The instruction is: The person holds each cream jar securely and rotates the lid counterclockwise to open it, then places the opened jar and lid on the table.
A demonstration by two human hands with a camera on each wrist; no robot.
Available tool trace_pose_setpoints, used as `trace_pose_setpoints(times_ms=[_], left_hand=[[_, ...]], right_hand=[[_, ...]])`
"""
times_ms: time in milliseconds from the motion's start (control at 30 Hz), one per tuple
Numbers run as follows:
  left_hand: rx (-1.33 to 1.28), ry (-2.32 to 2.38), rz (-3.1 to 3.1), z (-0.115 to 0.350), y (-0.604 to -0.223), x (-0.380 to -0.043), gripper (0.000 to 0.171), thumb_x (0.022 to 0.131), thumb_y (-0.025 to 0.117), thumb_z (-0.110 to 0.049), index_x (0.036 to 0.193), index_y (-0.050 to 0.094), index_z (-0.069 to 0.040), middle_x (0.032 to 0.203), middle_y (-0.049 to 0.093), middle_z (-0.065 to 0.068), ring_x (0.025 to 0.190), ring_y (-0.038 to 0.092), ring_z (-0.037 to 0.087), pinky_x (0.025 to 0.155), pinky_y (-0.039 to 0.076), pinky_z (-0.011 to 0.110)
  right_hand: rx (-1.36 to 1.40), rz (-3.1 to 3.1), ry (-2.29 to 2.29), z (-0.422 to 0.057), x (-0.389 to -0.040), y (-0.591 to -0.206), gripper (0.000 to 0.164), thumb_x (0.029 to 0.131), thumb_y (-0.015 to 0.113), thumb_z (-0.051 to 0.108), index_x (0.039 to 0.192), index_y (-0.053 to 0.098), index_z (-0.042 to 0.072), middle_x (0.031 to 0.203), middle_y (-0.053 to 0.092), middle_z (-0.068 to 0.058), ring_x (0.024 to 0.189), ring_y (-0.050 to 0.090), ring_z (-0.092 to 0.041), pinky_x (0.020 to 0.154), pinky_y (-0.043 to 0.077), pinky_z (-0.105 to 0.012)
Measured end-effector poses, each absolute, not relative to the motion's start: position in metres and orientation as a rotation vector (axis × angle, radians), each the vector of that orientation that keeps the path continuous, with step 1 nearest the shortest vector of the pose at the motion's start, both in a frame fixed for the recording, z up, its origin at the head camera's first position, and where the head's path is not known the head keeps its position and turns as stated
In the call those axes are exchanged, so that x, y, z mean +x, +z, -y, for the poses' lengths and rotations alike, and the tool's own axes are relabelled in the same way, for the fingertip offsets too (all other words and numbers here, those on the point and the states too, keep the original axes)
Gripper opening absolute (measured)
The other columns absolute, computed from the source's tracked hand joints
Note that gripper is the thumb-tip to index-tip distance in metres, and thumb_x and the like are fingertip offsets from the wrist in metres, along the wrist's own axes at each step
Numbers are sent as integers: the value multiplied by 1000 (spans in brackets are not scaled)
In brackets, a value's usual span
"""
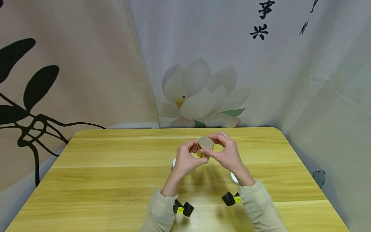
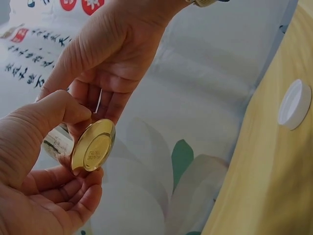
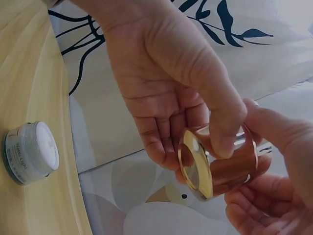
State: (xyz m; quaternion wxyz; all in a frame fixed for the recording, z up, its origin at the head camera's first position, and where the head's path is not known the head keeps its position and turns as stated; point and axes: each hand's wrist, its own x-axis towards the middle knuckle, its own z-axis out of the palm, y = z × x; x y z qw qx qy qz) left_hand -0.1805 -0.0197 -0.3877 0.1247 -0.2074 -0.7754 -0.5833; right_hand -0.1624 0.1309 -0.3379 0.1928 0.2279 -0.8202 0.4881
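A small, shiny gold round jar (image 1: 205, 142) is held up above the table between both hands. My left hand (image 1: 186, 160) grips it from the left, with thumb and fingers around its side. From the right, my right hand (image 1: 227, 151) pinches it near its flat top. Printed code marks the gold base (image 2: 95, 152) in the left wrist view. Mirror-like sides of the gold jar (image 3: 230, 169) show in the right wrist view, partly covered by fingers. Whether its lid is loose or fastened I cannot tell.
On the wooden table (image 1: 116, 180), a glass jar with a white top (image 3: 32, 152) stands at the left hand's side. A white screw cap (image 2: 295, 104) lies near the right forearm. Printed cloth (image 1: 203, 48) hangs behind the table.
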Motion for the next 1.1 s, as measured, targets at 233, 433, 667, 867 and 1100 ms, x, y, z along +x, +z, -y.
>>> trace_pose_setpoints(times_ms=[233, 433, 667, 867, 1100], left_hand=[[-627, -1666, 2249, 21, -398, -185, 34, 66, 78, -8, 98, 67, -2, 76, 60, 3, 71, 55, 17, 67, 47, 26], [-634, -1719, 2246, 23, -399, -184, 34, 67, 78, -7, 99, 68, -2, 79, 63, 5, 73, 56, 19, 67, 48, 27], [-619, -1808, 2284, 23, -394, -183, 34, 67, 76, 1, 99, 67, 4, 82, 64, 11, 76, 58, 26, 71, 51, 32], [-586, -1804, 2297, 23, -395, -183, 35, 66, 78, 0, 99, 67, 2, 82, 64, 9, 77, 57, 24, 69, 48, 26], [-617, -1780, 2273, 25, -397, -183, 33, 67, 78, -9, 99, 69, -5, 80, 63, 4, 75, 56, 17, 65, 47, 25]], right_hand=[[672, 2307, 1455, -132, -166, -341, 31, 69, 78, -4, 98, 65, -8, 99, 60, -19, 91, 59, -28, 84, 50, -30], [743, 2285, 1516, -139, -177, -358, 32, 71, 77, -4, 101, 66, -4, 102, 60, -14, 93, 58, -19, 85, 48, -23], [784, 2302, 1582, -145, -184, -370, 44, 75, 75, -1, 116, 60, -2, 113, 56, -13, 104, 56, -23, 93, 46, -34], [665, 2271, 1560, -141, -184, -372, 48, 66, 81, -3, 106, 54, -6, 107, 53, -20, 103, 52, -30, 95, 44, -46], [697, 2238, 1590, -143, -183, -370, 37, 68, 79, -5, 99, 61, -3, 104, 54, -15, 99, 52, -18, 93, 46, -38]])
